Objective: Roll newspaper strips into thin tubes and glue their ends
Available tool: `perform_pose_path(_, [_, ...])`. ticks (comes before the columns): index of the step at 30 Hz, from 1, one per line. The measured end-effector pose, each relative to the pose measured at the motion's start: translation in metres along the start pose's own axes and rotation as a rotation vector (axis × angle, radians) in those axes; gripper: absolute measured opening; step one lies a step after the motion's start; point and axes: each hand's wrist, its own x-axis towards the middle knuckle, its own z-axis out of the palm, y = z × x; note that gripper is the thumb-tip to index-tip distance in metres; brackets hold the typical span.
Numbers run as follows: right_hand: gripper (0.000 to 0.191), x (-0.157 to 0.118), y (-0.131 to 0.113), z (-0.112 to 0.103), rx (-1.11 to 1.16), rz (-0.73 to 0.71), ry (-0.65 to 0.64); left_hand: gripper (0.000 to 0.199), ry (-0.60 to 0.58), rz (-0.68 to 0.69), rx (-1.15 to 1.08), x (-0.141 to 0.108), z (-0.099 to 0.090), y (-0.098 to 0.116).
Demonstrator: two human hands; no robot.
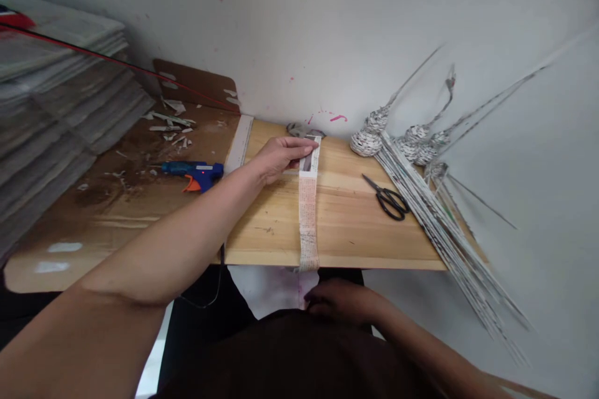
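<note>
A long narrow strip of printed newspaper (307, 212) runs from the back of the wooden table to its front edge, where its end hangs slightly over. My left hand (286, 159) pinches the strip near its far end, thumb and fingers together on it. My right hand (337, 300) is low in front of the table edge, close to my body, below the strip's near end. Its fingers are curled and in shadow; whether they hold anything is hidden. Black-handled scissors (388, 198) lie to the right of the strip.
On the left are a blue glue gun (194, 173), paper scraps (173, 124) and a tall stack of newspapers (60, 93). At the right, woven paper figures (367, 140) stand by the wall behind a bundle of rolled paper sticks (435, 230). The wooden table (360, 243) ends near my lap.
</note>
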Motion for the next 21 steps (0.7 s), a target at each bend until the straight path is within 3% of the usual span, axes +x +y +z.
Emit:
perform_pose_path(3, [0.035, -0.036, -0.043, -0.052, 0.257, -0.144, -0.146, 0.026, 0.014, 0.026, -0.016, 0.001, 0.001, -0.002])
perform_pose_path(6, [0.039, -0.049, -0.065, -0.105, 0.554, -0.111, -0.223, 0.038, -0.024, 0.04, -0.028, 0.0, 0.002, -0.004])
perform_pose_path(8, [0.041, -0.04, -0.063, -0.135, 0.636, -0.137, -0.07, 0.056, -0.068, 0.042, -0.019, -0.001, 0.002, -0.005])
perform_pose_path(11, [0.037, -0.004, -0.049, -0.172, 0.727, -0.149, 0.425, 0.082, -0.095, 0.028, -0.007, -0.002, 0.002, -0.006])
perform_pose_path(13, [0.036, 0.023, -0.043, -0.191, 0.817, -0.16, 0.652, 0.095, -0.1, 0.029, 0.006, -0.002, 0.002, -0.007])
perform_pose_path(18, [0.034, 0.075, -0.04, -0.214, 1.007, -0.218, 0.7, 0.113, -0.106, 0.004, 0.039, -0.003, 0.002, -0.007])
perform_pose_path(21, [0.037, 0.093, -0.042, -0.214, 0.956, -0.284, 0.786, 0.102, -0.093, -0.025, 0.052, -0.002, 0.002, -0.009])
